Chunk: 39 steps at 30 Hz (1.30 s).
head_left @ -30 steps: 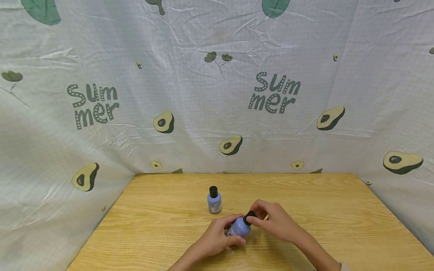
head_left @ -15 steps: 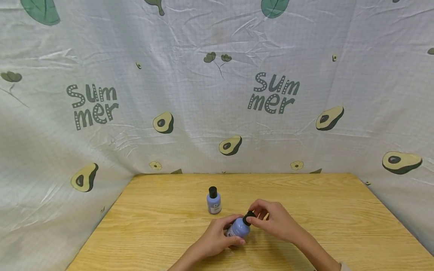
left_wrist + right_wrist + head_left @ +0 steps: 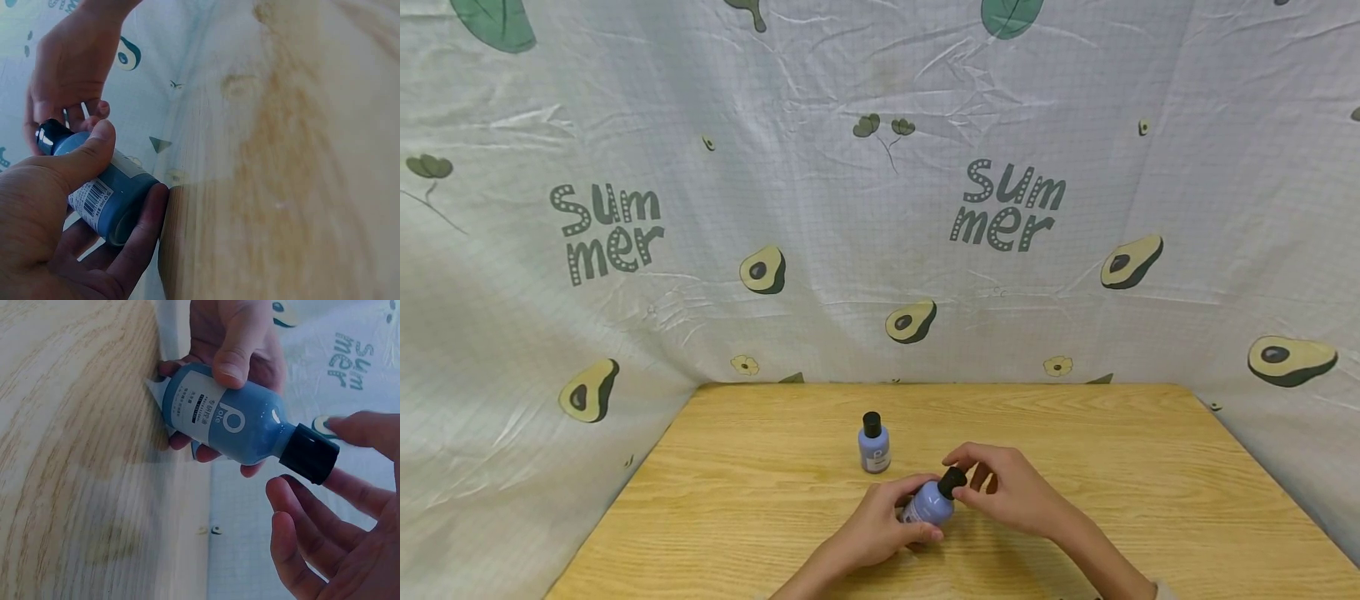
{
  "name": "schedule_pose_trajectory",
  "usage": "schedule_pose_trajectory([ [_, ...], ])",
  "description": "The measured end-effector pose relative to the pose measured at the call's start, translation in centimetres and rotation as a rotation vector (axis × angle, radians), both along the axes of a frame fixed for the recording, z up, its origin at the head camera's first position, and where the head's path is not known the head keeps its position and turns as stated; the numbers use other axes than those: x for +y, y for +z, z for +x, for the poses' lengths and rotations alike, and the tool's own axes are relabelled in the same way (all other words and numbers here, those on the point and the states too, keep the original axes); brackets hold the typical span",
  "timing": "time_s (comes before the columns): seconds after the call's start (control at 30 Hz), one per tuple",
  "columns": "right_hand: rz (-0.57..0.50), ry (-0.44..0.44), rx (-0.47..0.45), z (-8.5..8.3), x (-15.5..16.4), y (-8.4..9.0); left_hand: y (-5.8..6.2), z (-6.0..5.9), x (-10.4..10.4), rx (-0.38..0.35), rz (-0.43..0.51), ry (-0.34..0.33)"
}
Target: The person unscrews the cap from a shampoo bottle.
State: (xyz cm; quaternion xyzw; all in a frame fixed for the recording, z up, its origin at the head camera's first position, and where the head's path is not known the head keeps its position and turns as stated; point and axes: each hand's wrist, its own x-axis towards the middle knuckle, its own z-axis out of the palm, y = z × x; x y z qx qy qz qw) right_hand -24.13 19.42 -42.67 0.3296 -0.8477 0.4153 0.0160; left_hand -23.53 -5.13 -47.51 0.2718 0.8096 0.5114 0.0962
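Observation:
My left hand (image 3: 887, 518) grips a small blue bottle (image 3: 928, 504) round its body and holds it tilted just above the wooden table (image 3: 760, 508). In the left wrist view my thumb lies across the bottle (image 3: 109, 194), beside its barcode. My right hand (image 3: 1003, 492) pinches the bottle's black cap (image 3: 952, 482) with the fingertips. The right wrist view shows the white label on the bottle (image 3: 228, 425), and fingers at the cap (image 3: 309, 453). A second blue bottle (image 3: 874, 443) with a black cap stands upright behind, apart from both hands.
A white cloth printed with avocados and "Summer" (image 3: 1007, 208) hangs as a backdrop behind and beside the table. The table's back edge (image 3: 940, 385) meets the cloth. Bare wood (image 3: 1150, 467) lies to the right and left of the hands.
My right fingers have shifted slightly round the black cap. The held bottle, my left hand and the standing bottle stay where they were.

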Motion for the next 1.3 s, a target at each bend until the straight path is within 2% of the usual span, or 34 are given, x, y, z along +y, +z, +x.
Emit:
schedule_pose_trajectory([
  [0.27, 0.034, -0.116, -0.060, 0.04, -0.23, 0.04, 0.25, -0.02, -0.03, 0.010, 0.004, 0.005],
  [0.73, 0.008, -0.023, -0.042, 0.10, 0.05, 0.17, 0.07, -0.10, -0.11, -0.003, -0.013, 0.007],
  [1.03, 0.054, -0.121, -0.060, 0.13, -0.29, 0.10, 0.04, 0.02, -0.08, 0.006, 0.000, 0.003],
  [1.3, 0.004, -0.066, -0.057, 0.12, -0.10, 0.17, 0.06, -0.04, -0.04, -0.006, -0.001, 0.004],
])
